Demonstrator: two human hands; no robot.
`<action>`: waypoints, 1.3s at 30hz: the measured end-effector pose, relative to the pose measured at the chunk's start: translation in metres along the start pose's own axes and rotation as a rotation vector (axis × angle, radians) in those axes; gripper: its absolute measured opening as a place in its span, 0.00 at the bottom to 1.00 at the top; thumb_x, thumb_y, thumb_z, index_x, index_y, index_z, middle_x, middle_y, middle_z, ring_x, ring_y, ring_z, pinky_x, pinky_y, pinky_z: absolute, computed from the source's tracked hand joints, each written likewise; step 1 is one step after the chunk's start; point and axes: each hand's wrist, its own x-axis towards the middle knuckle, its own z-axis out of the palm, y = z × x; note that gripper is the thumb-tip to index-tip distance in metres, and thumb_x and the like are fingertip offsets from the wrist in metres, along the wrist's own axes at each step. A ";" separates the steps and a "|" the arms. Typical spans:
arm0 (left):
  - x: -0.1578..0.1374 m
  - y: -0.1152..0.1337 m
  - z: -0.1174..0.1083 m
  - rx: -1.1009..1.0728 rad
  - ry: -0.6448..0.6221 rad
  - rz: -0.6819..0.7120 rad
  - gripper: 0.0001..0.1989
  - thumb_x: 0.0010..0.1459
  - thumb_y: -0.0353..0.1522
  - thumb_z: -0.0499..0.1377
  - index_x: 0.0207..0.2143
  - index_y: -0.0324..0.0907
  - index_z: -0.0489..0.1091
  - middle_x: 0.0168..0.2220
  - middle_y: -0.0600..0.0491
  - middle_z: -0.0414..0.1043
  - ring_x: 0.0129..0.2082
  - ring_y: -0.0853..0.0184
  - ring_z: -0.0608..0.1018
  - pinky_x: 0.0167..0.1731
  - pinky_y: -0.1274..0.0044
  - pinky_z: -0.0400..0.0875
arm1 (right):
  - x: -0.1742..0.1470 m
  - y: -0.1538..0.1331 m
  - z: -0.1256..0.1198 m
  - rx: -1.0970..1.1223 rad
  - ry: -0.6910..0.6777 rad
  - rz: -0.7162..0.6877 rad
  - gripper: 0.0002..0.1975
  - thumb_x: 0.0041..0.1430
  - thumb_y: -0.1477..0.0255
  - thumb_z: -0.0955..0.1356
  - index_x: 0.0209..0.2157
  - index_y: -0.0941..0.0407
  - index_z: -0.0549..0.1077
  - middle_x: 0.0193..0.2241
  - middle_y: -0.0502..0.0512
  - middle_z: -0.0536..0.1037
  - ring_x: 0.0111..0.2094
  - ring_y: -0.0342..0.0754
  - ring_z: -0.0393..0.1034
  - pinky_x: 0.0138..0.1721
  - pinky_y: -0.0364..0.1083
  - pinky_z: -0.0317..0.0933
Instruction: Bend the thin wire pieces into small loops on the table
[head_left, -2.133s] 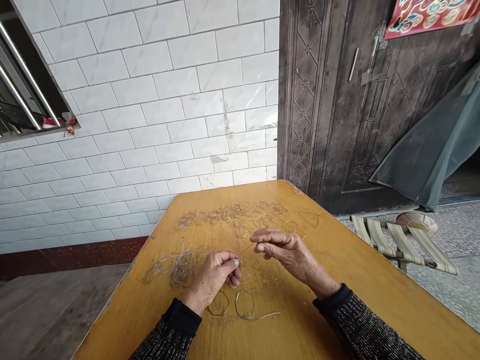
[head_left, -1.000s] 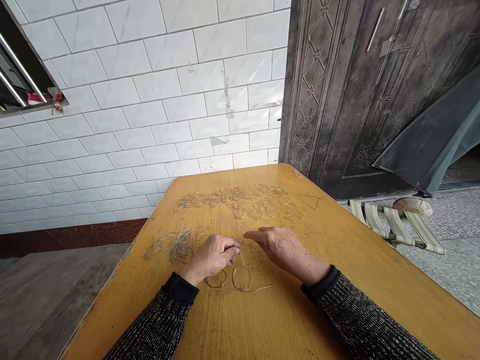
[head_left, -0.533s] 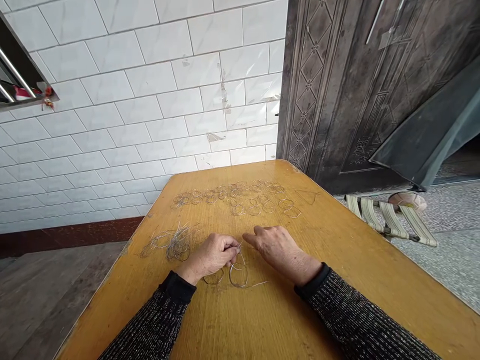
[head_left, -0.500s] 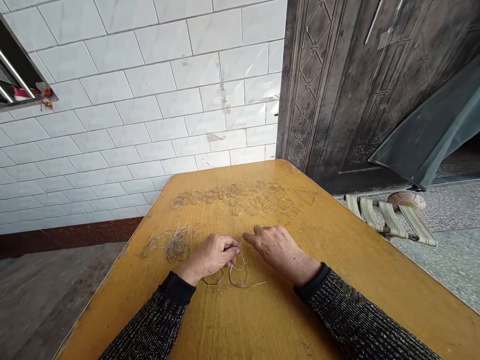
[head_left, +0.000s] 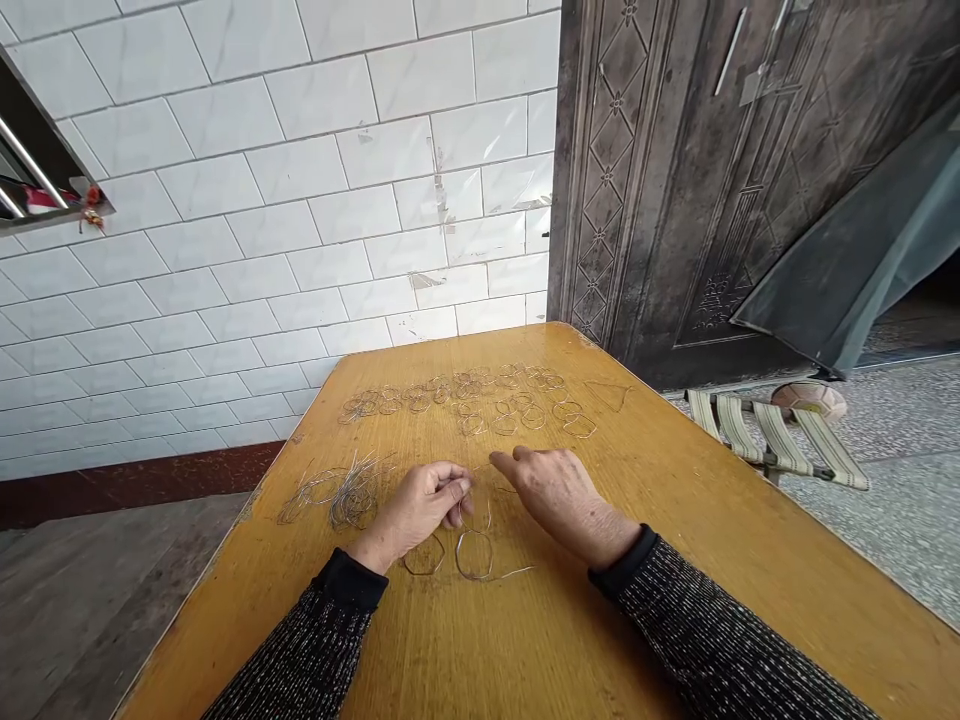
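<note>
My left hand (head_left: 421, 508) is closed in a pinch on a thin wire (head_left: 475, 556), which hangs in rounded loops below the fingertips. One wire end runs out to the right over the tabletop. My right hand (head_left: 553, 492) is just to the right of it, index finger stretched toward the left fingertips. Its other fingers curl under and are partly hidden; a short bit of wire shows by them, and whether they grip it is unclear. Left of my left hand lies a tangled bundle of wire (head_left: 354, 492).
Beyond my hands, several bent wire loops (head_left: 510, 408) lie in rows on the wooden table (head_left: 450, 650). A triangular wire piece (head_left: 611, 393) is at their right. A tiled wall (head_left: 315, 200) and a dark door (head_left: 675, 200) stand behind; a strapped stool (head_left: 776, 435) is at right.
The left fingertips have shifted slightly left, and the wire end that stuck up above them is harder to see. My right hand stays almost in place. The whole view has shifted slightly.
</note>
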 end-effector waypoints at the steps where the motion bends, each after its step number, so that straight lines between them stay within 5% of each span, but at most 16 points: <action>1: 0.000 0.001 0.000 -0.076 0.024 -0.008 0.11 0.54 0.37 0.53 0.33 0.38 0.67 0.25 0.53 0.71 0.19 0.74 0.69 0.21 0.81 0.62 | 0.001 0.001 0.001 0.021 0.010 0.035 0.14 0.57 0.81 0.59 0.41 0.55 0.70 0.28 0.56 0.76 0.27 0.48 0.72 0.22 0.41 0.51; 7: 0.000 0.000 -0.002 -0.585 0.145 -0.057 0.10 0.49 0.33 0.60 0.33 0.37 0.68 0.29 0.50 0.71 0.24 0.73 0.72 0.27 0.79 0.64 | 0.008 0.006 0.009 0.284 0.262 0.295 0.15 0.60 0.73 0.57 0.44 0.51 0.70 0.30 0.53 0.78 0.28 0.46 0.72 0.23 0.40 0.51; 11: -0.001 0.004 0.009 -0.612 0.107 -0.054 0.12 0.44 0.30 0.64 0.33 0.37 0.68 0.30 0.52 0.70 0.25 0.73 0.71 0.27 0.79 0.64 | 0.011 0.005 0.015 0.413 0.351 0.399 0.15 0.59 0.72 0.58 0.42 0.51 0.72 0.29 0.52 0.79 0.27 0.45 0.72 0.25 0.40 0.52; 22: -0.003 0.010 0.024 -0.599 0.350 0.056 0.12 0.40 0.32 0.65 0.28 0.39 0.67 0.25 0.57 0.66 0.24 0.74 0.68 0.23 0.81 0.61 | 0.009 -0.024 0.020 0.510 0.285 0.280 0.16 0.57 0.72 0.59 0.44 0.54 0.71 0.22 0.54 0.78 0.25 0.47 0.72 0.25 0.40 0.55; 32: -0.006 0.015 0.024 -0.646 0.271 0.000 0.14 0.42 0.35 0.64 0.29 0.39 0.64 0.23 0.60 0.65 0.14 0.81 0.59 0.13 0.84 0.47 | 0.009 -0.022 0.021 1.138 0.322 0.176 0.15 0.58 0.69 0.58 0.37 0.58 0.72 0.21 0.51 0.72 0.17 0.40 0.64 0.21 0.39 0.58; 39: -0.004 0.013 0.021 -0.784 0.266 -0.038 0.11 0.43 0.32 0.63 0.28 0.40 0.64 0.22 0.60 0.65 0.14 0.80 0.63 0.14 0.85 0.51 | 0.010 -0.027 0.015 1.682 0.255 0.226 0.15 0.51 0.62 0.64 0.34 0.60 0.70 0.15 0.45 0.65 0.16 0.38 0.60 0.18 0.39 0.56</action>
